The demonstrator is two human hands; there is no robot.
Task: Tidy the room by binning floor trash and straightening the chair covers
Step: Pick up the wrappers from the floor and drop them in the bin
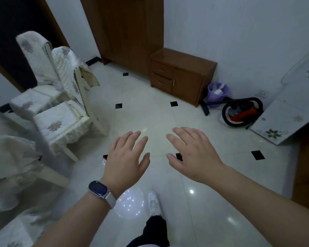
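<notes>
One trash scrap [104,160] lies just beside the empty left hand [126,157].

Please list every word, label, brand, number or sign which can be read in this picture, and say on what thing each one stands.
No text can be read.
Watch on the left wrist: the screen is dark, nothing shows.
Scrap on the floor beside the left hand: red and white print, too small and blurred.
Vacuum cleaner: no legible brand.
Wall socket: no marking legible.
</notes>
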